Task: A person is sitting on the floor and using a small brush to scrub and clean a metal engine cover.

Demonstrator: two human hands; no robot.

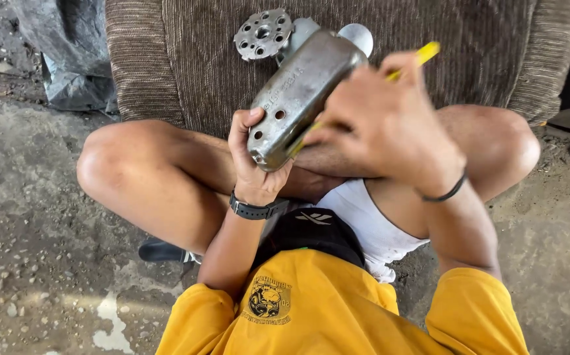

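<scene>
Here my left hand (253, 158) gripped the grey metal part (298, 92) from below, fingers closed around it. My right hand (383, 121) held a yellow tool (427, 52) tightly against it.

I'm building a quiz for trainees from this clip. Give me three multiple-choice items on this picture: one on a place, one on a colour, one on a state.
1. Where is the round holed flange of the metal part?
A. at its far end
B. on the ground
C. under a knee

2. What colour is the thin tool in the right hand?
A. red
B. yellow
C. blue

3. How is the left hand engaged?
A. open and empty
B. flat on the ground
C. gripping the part's near end

Answers: 1 A, the flange sits at the far end, over the brown cushion. 2 B, its tip shows yellow. 3 C, the fingers wrap the near end.
</scene>
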